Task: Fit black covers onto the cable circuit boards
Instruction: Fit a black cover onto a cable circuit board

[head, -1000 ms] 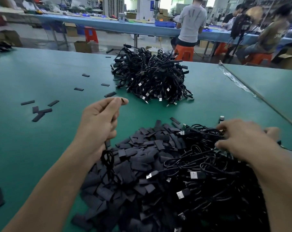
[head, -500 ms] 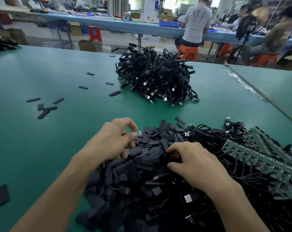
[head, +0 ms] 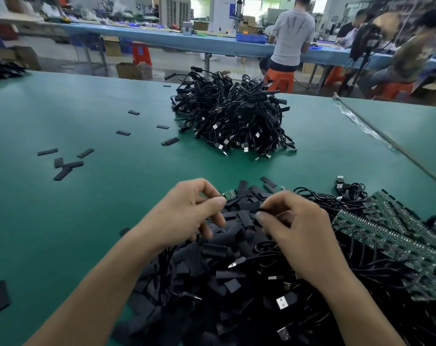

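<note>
bringing the two parts together now: half a second ago both hands were low on the cover pile (head: 212, 260), and a second ago the right one was off in the cables (head: 336, 290). now the left hand (head: 187, 213) is curled, its fingertips pinching the small green board (head: 229, 194) by its near end, so the rest sticks out just above the pile's far edge. the right hand (head: 297, 236) has lifted off the pile and pinches what looks like one black cover (head: 264, 211) between thumb and forefinger, near the board but not yet on it. i read that as picking done and sleeving about to start; the cover's open end must meet the board's tip squarely. room is tight underneath, with covers and cables right below both wrists, and the green panels (head: 391, 221) crowd the right side. the mat (head: 99, 126) to the left is open apart from a few loose covers (head: 64, 163), and the finished heap (head: 237, 116) sits well ahead, so forward and left are the free ways to move.
</note>
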A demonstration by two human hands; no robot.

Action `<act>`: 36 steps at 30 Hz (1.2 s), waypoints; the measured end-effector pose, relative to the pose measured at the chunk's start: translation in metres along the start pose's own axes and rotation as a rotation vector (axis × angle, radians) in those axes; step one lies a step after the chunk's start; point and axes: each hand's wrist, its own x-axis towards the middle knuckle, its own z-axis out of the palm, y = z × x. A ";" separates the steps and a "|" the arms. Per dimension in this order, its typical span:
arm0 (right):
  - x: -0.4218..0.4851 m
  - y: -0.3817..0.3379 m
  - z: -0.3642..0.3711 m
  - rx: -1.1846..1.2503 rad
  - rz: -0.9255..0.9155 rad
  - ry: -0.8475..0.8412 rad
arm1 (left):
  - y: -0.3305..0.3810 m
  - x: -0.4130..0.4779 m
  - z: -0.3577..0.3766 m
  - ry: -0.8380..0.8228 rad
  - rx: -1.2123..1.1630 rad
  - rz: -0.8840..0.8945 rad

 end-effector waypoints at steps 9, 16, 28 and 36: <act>0.005 -0.004 -0.007 0.571 0.068 -0.071 | 0.008 -0.005 0.026 -0.107 -0.142 0.019; 0.006 0.000 -0.004 0.525 0.078 -0.032 | 0.011 -0.006 0.025 -0.104 -0.239 0.013; -0.001 -0.004 -0.001 0.193 -0.076 -0.070 | 0.007 -0.006 0.026 -0.061 -0.085 0.009; 0.003 -0.002 -0.008 0.190 -0.044 0.036 | 0.002 -0.004 0.012 -0.096 -0.039 0.016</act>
